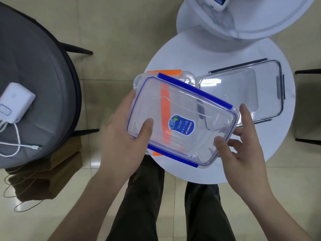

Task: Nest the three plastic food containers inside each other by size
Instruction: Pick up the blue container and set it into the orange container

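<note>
A clear container with blue clips [184, 101], lid on and a blue label on top, is held tilted above the round white table [173, 49]. My left hand [125, 133] grips its left end, thumb on the lid. My right hand [243, 146] holds its right corner, fingers partly spread. Under it, on the table, lies a clear container with orange clips [166, 73], mostly hidden. To the right on the table stands a clear container with dark grey clips [243, 89], its lid on.
A grey round chair [34, 70] at the left carries a white power bank [15, 105] and cable. A second white round table [251, 18] rises behind. A dark chair edge [309, 105] shows at the right. My legs stand at the near table edge.
</note>
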{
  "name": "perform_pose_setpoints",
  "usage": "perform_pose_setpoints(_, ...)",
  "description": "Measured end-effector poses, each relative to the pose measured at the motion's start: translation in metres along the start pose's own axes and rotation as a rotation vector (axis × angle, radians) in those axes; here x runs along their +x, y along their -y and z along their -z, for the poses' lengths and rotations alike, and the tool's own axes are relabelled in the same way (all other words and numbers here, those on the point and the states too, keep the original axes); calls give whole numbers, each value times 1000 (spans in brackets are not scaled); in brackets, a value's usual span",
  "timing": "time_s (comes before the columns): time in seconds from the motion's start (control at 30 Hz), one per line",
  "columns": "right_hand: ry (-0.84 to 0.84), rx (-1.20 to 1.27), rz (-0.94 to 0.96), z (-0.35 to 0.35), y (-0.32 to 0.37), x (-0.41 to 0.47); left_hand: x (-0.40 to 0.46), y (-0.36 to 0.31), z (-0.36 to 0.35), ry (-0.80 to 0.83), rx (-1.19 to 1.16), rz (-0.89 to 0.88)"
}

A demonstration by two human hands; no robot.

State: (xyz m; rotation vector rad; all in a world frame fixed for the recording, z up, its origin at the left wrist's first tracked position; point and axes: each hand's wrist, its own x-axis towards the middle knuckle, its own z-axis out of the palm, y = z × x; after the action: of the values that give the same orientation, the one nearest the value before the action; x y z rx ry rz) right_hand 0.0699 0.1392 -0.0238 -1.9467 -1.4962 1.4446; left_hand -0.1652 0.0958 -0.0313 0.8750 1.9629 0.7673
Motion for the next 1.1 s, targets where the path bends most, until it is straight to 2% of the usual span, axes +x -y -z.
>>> perform_pose_setpoints(0.37,-18,83,-133,-14,17,21,49,-15,13,42,0,-31)
perform_pose_setpoints(0.53,-35,181,-193,-22,16,17,44,-2,16,-10,27,-4)
perform_pose_setpoints(0.73,-43,196,-206,-27,14,12,16,14,15,-80,-35,122)
perform_pose_setpoints(0.83,-61,243,-229,-30,12,8,-5,16,8,-77,-151,158)
perform_pose_setpoints(1.0,-54,302,-228,-37,12,-4,-18,18,-11,-38,-289,378)
perform_pose_setpoints(1.1,-51,326,-239,-41,12,-8,-19,20,-16,-34,-376,428)
